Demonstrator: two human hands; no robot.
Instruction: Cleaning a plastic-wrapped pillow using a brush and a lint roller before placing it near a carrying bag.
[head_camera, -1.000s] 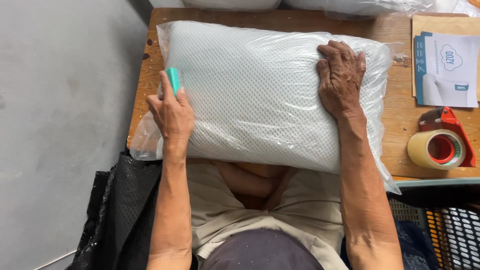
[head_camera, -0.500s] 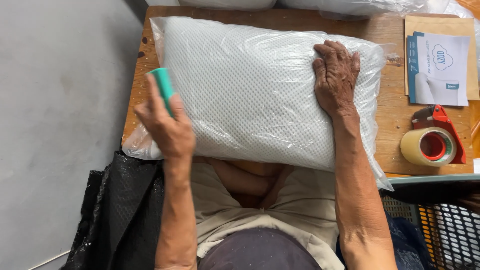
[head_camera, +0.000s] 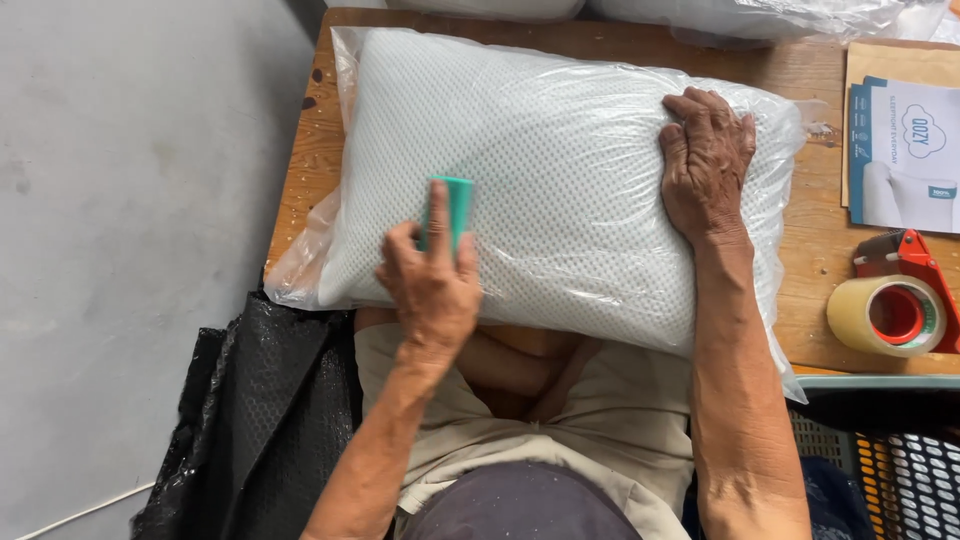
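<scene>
A white mesh pillow in a clear plastic bag lies on a wooden table, its near edge over my lap. My left hand grips a small teal tool and holds it against the pillow's near left part. My right hand lies flat, palm down, on the pillow's right end, fingers together and pressing the plastic. The bag's loose open end sticks out at the left, past the table's corner.
A tape dispenser with a roll of clear tape sits on the table at the right. Printed paper sheets on a brown envelope lie beyond it. More bagged items lie at the far edge. Black plastic sheeting hangs at my left.
My left hand has moved with the teal tool from the pillow's left edge rightward onto its near face. My right hand has stayed on the right end.
</scene>
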